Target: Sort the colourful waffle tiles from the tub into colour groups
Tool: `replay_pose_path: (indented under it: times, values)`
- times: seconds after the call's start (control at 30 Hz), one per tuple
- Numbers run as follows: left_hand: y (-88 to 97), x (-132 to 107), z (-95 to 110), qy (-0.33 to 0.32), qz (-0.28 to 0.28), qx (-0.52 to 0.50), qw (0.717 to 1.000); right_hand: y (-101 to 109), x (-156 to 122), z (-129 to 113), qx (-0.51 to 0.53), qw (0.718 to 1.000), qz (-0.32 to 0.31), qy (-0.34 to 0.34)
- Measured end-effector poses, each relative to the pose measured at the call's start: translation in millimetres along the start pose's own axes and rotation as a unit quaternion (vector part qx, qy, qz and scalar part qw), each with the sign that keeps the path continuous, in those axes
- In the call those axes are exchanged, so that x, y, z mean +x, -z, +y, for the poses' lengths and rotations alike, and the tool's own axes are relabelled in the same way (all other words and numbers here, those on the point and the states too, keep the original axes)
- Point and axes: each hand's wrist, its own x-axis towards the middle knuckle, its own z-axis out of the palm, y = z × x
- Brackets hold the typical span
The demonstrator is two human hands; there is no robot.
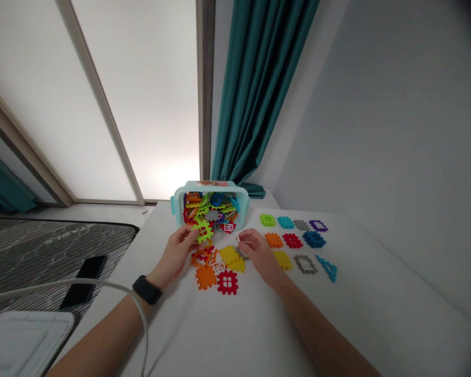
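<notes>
My left hand (178, 250) grips a lime-green square building tile (203, 231) with window-like openings, just in front of the storage box (242, 207). The fingers of my right hand (259, 254) are closed on a small white piece (238, 238), whose shape is mostly hidden. Between my hands lies a loose pile of interlocking tiles: an orange tile (206, 277), a red window tile (227, 283), a yellow tile (230, 255) and white lattice pieces (219, 264). A grey tile (241, 253) lies beside my right hand. The light-blue box rests on its side, full of mixed colourful tiles.
Sorted tiles lie in rows at right, including a green tile (267, 220), dark-blue tiles (314, 239) and a blue triangular piece (327, 268). A white cable (102, 281) crosses my left forearm. Left of the table (227, 335) are a black phone-like object (84, 280) and white lid (23, 340).
</notes>
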Motion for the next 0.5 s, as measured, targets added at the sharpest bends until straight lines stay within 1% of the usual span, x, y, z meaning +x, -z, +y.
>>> replay_pose_path:
  times: [0.03, 0.07, 0.13, 0.17, 0.27, 0.37, 0.43, 0.5]
  values:
    - [-0.6, -0.3, -0.1, 0.004, -0.004, -0.003, 1.0, -1.1, -1.7, 2.0, -0.088, 0.995, -0.008, 0.045]
    - [-1.2, -0.6, -0.1, 0.01, -0.009, -0.004, 1.0, -2.8, -3.5, 3.8, -0.164, 0.982, -0.018, 0.088]
    - [-2.5, -1.2, -0.1, 0.018, -0.022, -0.003, 1.0, -7.5, -7.4, 7.4, -0.264, 0.951, -0.051, 0.151]
    - [-3.0, -1.4, -0.3, 0.02, -0.027, -0.002, 0.999, -10.1, -9.1, 9.2, -0.292, 0.94, -0.068, 0.166]
    - [-4.1, -1.9, -2.1, 0.024, -0.046, 0.012, 0.999, -16.4, -12.8, 14.1, -0.335, 0.92, -0.099, 0.178]
    - [-4.4, -2.0, -5.4, 0.023, -0.062, 0.035, 0.997, -17.5, -13.5, 15.9, -0.351, 0.913, -0.107, 0.178]
    - [-4.5, -2.0, -7.7, 0.022, -0.063, 0.043, 0.997, -16.3, -13.0, 13.7, -0.345, 0.916, -0.101, 0.177]
    - [-5.1, -2.4, -9.6, 0.026, -0.063, 0.04, 0.997, -15.4, -12.4, 9.1, -0.316, 0.929, -0.083, 0.171]
